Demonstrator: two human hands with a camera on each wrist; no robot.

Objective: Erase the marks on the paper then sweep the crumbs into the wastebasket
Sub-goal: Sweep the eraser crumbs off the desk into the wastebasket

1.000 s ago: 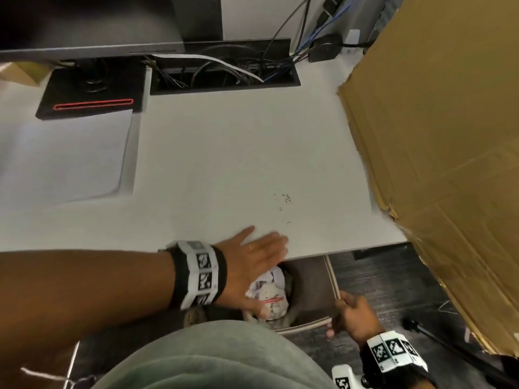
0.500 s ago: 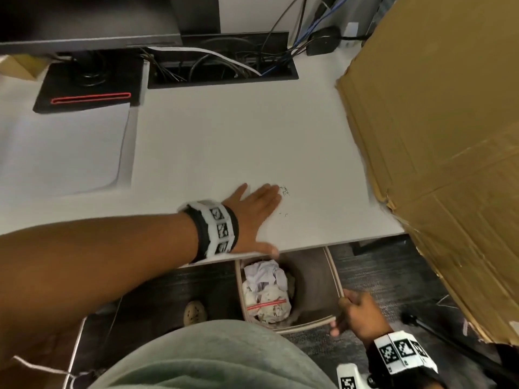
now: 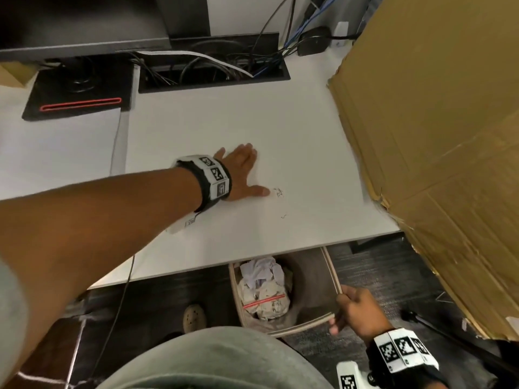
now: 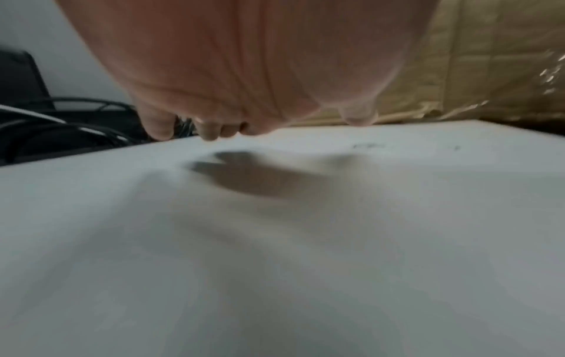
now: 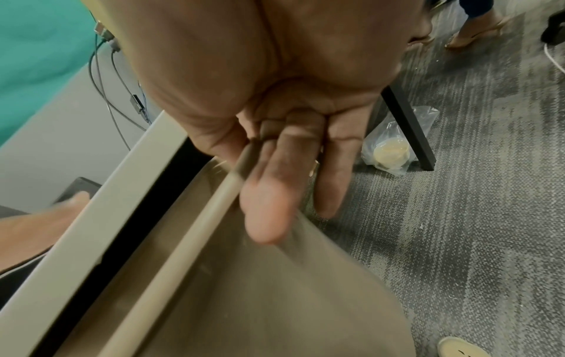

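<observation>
Left hand (image 3: 242,175) flat beside crumbs (image 3: 279,192) (near desk edge); right hand (image 3: 357,311) grips wastebasket (image 3: 332,273) rim.

Bare white desk (image 3: 252,122) open ahead, cardboard sheet (image 3: 435,136) walling the right side, cable tray (image 3: 213,71) and monitor base (image 3: 78,94) blocking the back

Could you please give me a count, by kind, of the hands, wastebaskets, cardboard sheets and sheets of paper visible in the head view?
Hands: 2, left hand flat on the desk, right hand gripping the bin rim
Wastebaskets: 1, the wastebasket under the desk edge
Cardboard sheets: 1, the cardboard
Sheets of paper: 1, the paper
Total: 5
</observation>
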